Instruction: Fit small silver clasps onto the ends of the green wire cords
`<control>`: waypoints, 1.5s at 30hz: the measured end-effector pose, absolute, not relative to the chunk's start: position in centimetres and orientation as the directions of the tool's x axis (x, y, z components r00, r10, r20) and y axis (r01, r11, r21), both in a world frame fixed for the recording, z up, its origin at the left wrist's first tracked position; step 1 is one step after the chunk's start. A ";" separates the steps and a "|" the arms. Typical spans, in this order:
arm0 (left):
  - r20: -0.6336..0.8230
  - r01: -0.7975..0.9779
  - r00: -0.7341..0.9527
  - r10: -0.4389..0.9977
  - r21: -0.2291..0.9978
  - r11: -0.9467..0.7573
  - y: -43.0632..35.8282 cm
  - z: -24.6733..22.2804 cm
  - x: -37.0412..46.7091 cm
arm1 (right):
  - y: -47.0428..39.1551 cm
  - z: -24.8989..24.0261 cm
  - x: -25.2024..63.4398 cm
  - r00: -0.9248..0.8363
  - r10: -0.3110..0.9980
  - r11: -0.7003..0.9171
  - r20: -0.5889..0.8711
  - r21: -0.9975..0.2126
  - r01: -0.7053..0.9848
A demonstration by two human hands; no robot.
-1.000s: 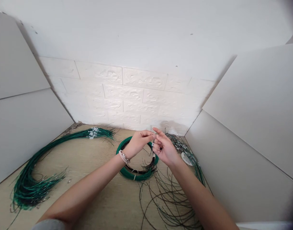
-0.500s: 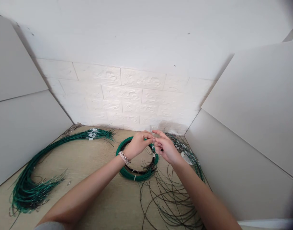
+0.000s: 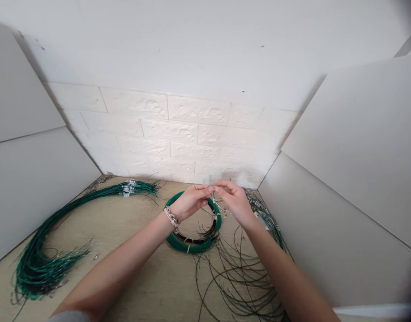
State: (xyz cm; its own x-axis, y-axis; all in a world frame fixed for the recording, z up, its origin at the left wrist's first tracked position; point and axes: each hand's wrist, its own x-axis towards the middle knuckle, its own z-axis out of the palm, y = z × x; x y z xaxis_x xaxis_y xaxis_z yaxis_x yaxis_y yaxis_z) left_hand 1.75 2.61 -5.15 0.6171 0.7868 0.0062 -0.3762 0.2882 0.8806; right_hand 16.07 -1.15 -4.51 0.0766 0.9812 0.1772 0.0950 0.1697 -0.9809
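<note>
My left hand (image 3: pixel 190 202), with a bracelet at its wrist, is closed in a pinch over the back part of a round coil of green and dark cord (image 3: pixel 188 247). Its thumb and fingertips meet those of my right hand (image 3: pixel 234 199), also pinched, just right of the coil's top. What sits between the fingertips is too small to make out. A thin dark strand and small pale pieces (image 3: pixel 216 205) show just below them. Loose dark cords (image 3: pixel 239 273) spread over the table under my right forearm.
A long bundle of green cords (image 3: pixel 46 268) with white pieces curves along the left side of the table (image 3: pixel 134 286). Another bundle (image 3: pixel 271 219) lies at the right wall. A white brick-patterned wall (image 3: pixel 181 129) stands behind, and grey panels flank both sides.
My right hand has turned, its lower fingers now tucked out of sight. My left hand has shifted slightly left, with its lower fingers now showing beneath the thumb.
</note>
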 end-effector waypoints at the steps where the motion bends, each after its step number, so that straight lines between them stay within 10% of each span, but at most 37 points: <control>1: -0.007 -0.385 0.629 0.778 0.866 0.319 2.6 -5.1 1.7 | -1.0 -4.6 16.3 0.071 0.967 0.225 0.243 -0.954 0.198; 14: -0.189 -0.360 0.706 0.682 0.734 0.576 3.0 -5.7 1.5 | -1.7 -4.4 16.7 -0.069 0.829 0.497 0.555 -0.675 0.545; 20: -0.174 -0.345 0.675 0.717 0.785 0.515 2.9 -5.6 1.7 | -0.8 -4.4 17.1 0.157 0.952 0.228 0.264 -0.949 0.218; 25: -0.092 -0.290 0.680 0.728 0.877 0.382 2.4 -5.1 1.8 | -0.9 -3.7 17.6 0.004 1.000 -0.027 -0.028 -0.989 -0.142; 45: 0.046 -0.087 0.599 0.799 0.996 0.009 1.4 -4.1 1.9 | -0.9 -4.0 18.3 -0.313 0.935 -0.251 -0.167 -0.936 -0.249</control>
State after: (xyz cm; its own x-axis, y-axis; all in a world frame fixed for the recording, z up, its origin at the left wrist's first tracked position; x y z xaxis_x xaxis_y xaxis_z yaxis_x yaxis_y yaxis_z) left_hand 1.90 1.45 -4.08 0.5993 0.7992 0.0457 -0.0874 0.0086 0.9961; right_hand 18.33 -0.86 -3.98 -0.3133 0.9348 -0.1672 -0.2486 -0.2507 -0.9356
